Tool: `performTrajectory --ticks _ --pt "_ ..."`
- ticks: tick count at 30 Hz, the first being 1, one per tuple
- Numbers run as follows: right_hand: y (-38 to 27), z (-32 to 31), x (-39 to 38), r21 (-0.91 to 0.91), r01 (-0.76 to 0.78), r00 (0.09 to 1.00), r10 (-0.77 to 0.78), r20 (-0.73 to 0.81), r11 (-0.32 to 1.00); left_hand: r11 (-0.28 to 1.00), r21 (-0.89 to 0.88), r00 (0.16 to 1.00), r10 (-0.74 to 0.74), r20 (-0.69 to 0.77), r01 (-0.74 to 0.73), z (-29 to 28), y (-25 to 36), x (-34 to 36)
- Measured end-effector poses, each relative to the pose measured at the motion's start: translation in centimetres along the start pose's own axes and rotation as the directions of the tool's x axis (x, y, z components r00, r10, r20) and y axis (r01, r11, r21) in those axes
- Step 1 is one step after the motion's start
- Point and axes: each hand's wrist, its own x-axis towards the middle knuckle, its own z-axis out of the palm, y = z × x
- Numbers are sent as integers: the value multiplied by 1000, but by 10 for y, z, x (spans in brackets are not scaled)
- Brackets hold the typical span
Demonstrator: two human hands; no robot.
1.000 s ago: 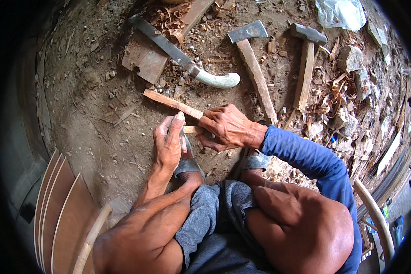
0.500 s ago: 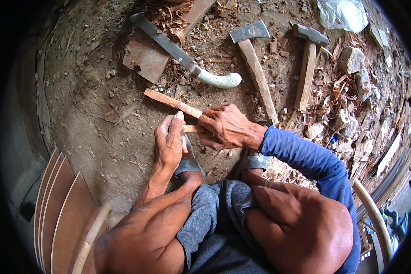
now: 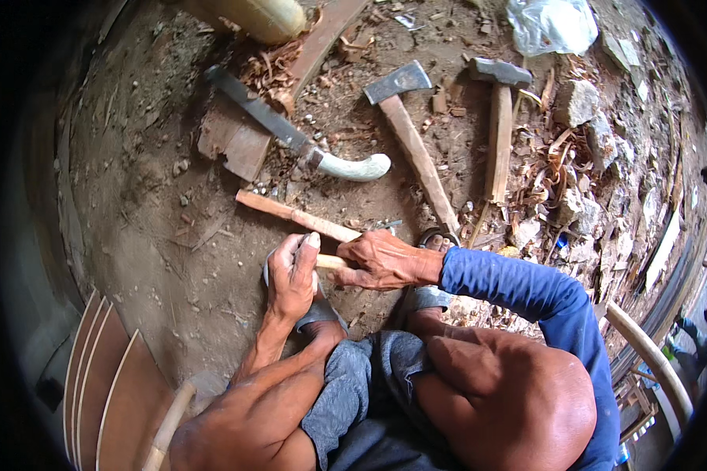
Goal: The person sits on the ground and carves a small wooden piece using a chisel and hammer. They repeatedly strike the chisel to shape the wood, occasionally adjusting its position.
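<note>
In front of my feet, both my hands are close together. My left hand (image 3: 292, 275) is closed with the thumb on top, at the left end of a short pale wooden stick (image 3: 331, 261). The stick's other end runs into my right hand (image 3: 389, 261), whose fingers are curled round it. A longer flat wooden strip (image 3: 294, 213) slants from the upper left to the knuckles of my right hand; whether that hand also grips it is hidden. Beyond lie a machete (image 3: 267, 118) with a pale curved handle, an axe (image 3: 412, 141) and a hammer (image 3: 500, 129).
The machete rests across a board (image 3: 239, 145) beside wood shavings (image 3: 271, 67), near a thick round pole (image 3: 267, 17). Stones (image 3: 580, 102) and shavings cover the right side, below a clear plastic bag (image 3: 554, 27). Thin brown panels (image 3: 130, 400) stand at lower left.
The whole view has shifted, so the ground tools sit lower and further left, and the round pole shows at the top. Both hands keep their hold on the pale stick.
</note>
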Motion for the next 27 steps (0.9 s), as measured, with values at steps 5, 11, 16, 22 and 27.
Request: performTrajectory --ticks 5,11,16,22,27 --pt "-7 -5 1 465 -103 995 92 47 879 977 -185 994 -105 38 111 0 0 0" --pt "-10 -7 -5 431 -218 976 191 106 876 980 -182 996 -71 56 80 1 3 -1" --pt "0 4 -11 271 -55 996 74 -59 961 989 -133 995 -59 78 69 4 3 -1" --pt "7 7 -13 233 -85 996 92 -21 969 986 -143 993 -70 98 83 6 2 0" --pt "5 5 -14 25 4 996 -2 -85 1000 990 -125 991 -53 123 68 9 3 1"
